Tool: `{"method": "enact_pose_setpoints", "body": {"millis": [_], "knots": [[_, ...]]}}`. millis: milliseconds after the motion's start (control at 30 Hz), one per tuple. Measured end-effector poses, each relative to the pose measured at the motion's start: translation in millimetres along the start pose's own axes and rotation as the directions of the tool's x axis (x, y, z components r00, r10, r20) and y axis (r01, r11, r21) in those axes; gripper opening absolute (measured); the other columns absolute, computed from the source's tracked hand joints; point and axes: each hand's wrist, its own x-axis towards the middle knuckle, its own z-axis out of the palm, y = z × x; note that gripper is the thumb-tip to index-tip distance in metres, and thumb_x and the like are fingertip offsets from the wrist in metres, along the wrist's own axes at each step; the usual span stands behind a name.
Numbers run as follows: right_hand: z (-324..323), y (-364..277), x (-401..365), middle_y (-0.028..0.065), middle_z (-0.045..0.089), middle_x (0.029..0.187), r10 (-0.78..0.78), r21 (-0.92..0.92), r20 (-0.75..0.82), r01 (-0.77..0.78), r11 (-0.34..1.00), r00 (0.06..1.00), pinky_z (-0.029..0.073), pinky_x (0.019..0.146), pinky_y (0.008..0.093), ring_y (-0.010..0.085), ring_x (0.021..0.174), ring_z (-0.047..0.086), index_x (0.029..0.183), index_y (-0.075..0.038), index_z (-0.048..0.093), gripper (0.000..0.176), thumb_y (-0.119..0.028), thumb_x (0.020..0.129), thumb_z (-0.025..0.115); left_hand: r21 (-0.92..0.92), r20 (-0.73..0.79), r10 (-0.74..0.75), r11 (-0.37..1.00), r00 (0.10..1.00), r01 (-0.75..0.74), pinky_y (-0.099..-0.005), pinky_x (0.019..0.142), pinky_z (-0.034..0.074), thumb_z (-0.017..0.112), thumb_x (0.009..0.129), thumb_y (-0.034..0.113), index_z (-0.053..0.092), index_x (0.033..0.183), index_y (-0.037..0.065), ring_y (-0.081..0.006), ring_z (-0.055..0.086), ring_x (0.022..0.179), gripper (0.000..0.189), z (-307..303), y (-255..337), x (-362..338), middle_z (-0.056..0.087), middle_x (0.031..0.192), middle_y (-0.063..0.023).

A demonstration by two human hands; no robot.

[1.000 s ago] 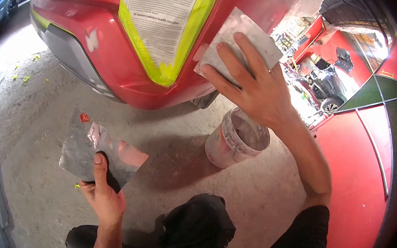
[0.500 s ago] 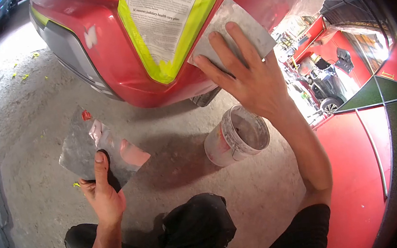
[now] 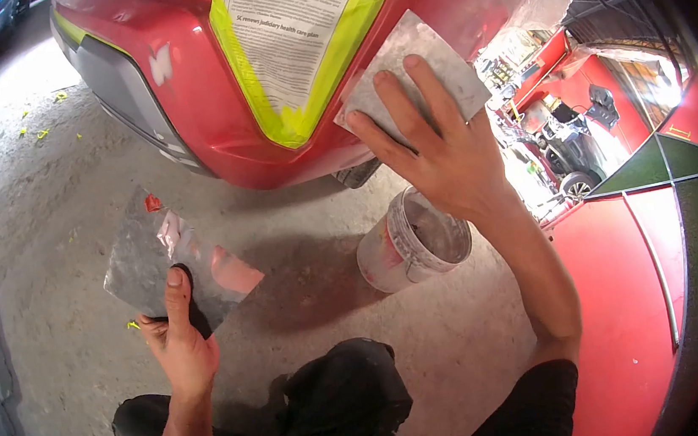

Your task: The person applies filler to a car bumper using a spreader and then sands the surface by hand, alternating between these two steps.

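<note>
My right hand [image 3: 453, 156] presses a flat grey putty spreader [image 3: 419, 39] against the red car bumper [image 3: 230, 137], its fingers stretched over the sheet. My thumb and the spreader's underside are hidden. Low on the left, my left hand [image 3: 183, 355] grips a grey mixing plate [image 3: 135, 270] by its dark handle, thumb on top. Pink putty [image 3: 234, 271] and a small red dab [image 3: 152, 203] sit on the plate. Beside the spreader, yellow-green masking tape [image 3: 282, 131] frames a newspaper sheet [image 3: 279, 42] on the bumper. A pale patch [image 3: 161, 65] marks the bumper further left.
A putty-smeared white bucket [image 3: 383, 261] stands on the concrete floor [image 3: 63, 333] below my right forearm. My knees [image 3: 347, 397] are in front of it. Red panels [image 3: 605, 268], shelves and a partly dismantled vehicle [image 3: 575, 147] are at the right. Bits of tape [image 3: 42, 134] lie on the floor.
My right hand and the spreader have shifted slightly right and down in the view. The left hand and mixing plate have hardly moved.
</note>
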Motion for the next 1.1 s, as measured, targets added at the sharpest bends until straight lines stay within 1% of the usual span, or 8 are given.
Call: {"method": "enact_pose_setpoints", "body": {"millis": [200, 300, 400, 500, 700, 800, 1000, 1100], "knots": [[9, 4, 1, 0.0050, 0.051, 0.139, -0.007, -0.055, -0.011, 0.007, 0.998, 1.000, 0.048, 0.089, 0.0477, 0.0333, 0.130, 0.047, 0.131, -0.029, 0.059, 0.045, -0.023, 0.087, 0.057, -0.016, -0.014, 0.005, 1.000, 1.000, -0.005, -0.0305, 0.088, 0.050, 0.063, 0.097, 0.015, 0.062, 0.119, 0.002, -0.0138, 0.064, 0.099, 0.026, 4, -3, 0, 0.068, 0.111, -0.0058], [12, 4, -6, 0.0067, 0.053, 0.130, 0.014, -0.001, -0.051, -0.014, 1.000, 0.999, 0.051, 0.084, 0.0517, 0.0334, 0.130, 0.043, 0.125, -0.023, 0.061, 0.043, -0.027, 0.082, 0.063, -0.003, -0.002, -0.008, 1.000, 1.000, 0.008, -0.0306, 0.087, 0.050, 0.064, 0.096, 0.016, 0.063, 0.118, 0.002, -0.0136, 0.064, 0.099, 0.026, 5, 0, 0, 0.068, 0.110, -0.0058], [5, 6, -11, 0.0065, 0.054, 0.130, 0.016, 0.022, -0.007, -0.016, 1.000, 1.000, 0.051, 0.084, 0.0511, 0.0332, 0.130, 0.044, 0.123, -0.023, 0.062, 0.043, -0.028, 0.080, 0.063, 0.003, 0.010, -0.021, 1.000, 1.000, 0.021, -0.0306, 0.087, 0.050, 0.064, 0.096, 0.016, 0.063, 0.118, 0.002, -0.0135, 0.065, 0.098, 0.026, -1, 0, -1, 0.068, 0.110, -0.0057], [-2, 5, -5, 0.0040, 0.052, 0.139, 0.048, 0.013, 0.000, -0.048, 0.999, 0.999, 0.049, 0.088, 0.0475, 0.0320, 0.130, 0.048, 0.131, -0.031, 0.059, 0.046, -0.023, 0.086, 0.057, 0.003, 0.010, -0.020, 1.000, 1.000, 0.020, -0.0305, 0.088, 0.050, 0.064, 0.096, 0.016, 0.063, 0.117, 0.002, -0.0134, 0.065, 0.099, 0.026, 4, 1, -1, 0.069, 0.110, -0.0057], [9, 12, 4, 0.0037, 0.051, 0.140, -0.011, -0.083, -0.023, 0.009, 0.997, 1.000, 0.049, 0.088, 0.0476, 0.0308, 0.130, 0.048, 0.132, -0.031, 0.058, 0.046, -0.024, 0.087, 0.057, 0.004, 0.027, -0.016, 1.000, 0.999, 0.016, -0.0306, 0.090, 0.048, 0.065, 0.095, 0.017, 0.062, 0.118, 0.002, -0.0136, 0.064, 0.099, 0.027, 5, 1, -3, 0.068, 0.111, -0.0055], [9, 14, 0, 0.0036, 0.052, 0.139, 0.008, -0.056, -0.022, -0.010, 0.998, 1.000, 0.049, 0.088, 0.0481, 0.0301, 0.130, 0.048, 0.132, -0.031, 0.059, 0.045, -0.025, 0.087, 0.057, 0.000, 0.026, -0.021, 1.000, 0.999, 0.021, -0.0303, 0.089, 0.048, 0.066, 0.095, 0.017, 0.063, 0.118, 0.002, -0.0135, 0.064, 0.099, 0.027, 4, 2, -3, 0.069, 0.111, -0.0056], [-1, 9, -11, 0.0048, 0.053, 0.137, 0.027, 0.002, 0.026, -0.027, 1.000, 0.999, 0.049, 0.088, 0.0489, 0.0319, 0.130, 0.048, 0.131, -0.030, 0.059, 0.047, -0.025, 0.084, 0.058, -0.007, 0.005, -0.013, 1.000, 1.000, 0.013, -0.0291, 0.088, 0.049, 0.065, 0.095, 0.016, 0.064, 0.115, 0.002, -0.0126, 0.065, 0.098, 0.024, 1, 4, -2, 0.069, 0.109, -0.0052], [-2, 7, 0, 0.0052, 0.054, 0.137, 0.003, -0.018, -0.023, -0.004, 1.000, 1.000, 0.049, 0.089, 0.0489, 0.0327, 0.129, 0.048, 0.130, -0.029, 0.060, 0.047, -0.024, 0.084, 0.058, 0.014, 0.014, -0.024, 1.000, 1.000, 0.024, -0.0289, 0.087, 0.049, 0.065, 0.095, 0.016, 0.065, 0.115, 0.002, -0.0124, 0.065, 0.097, 0.024, -1, 2, -3, 0.069, 0.108, -0.0047]]}}
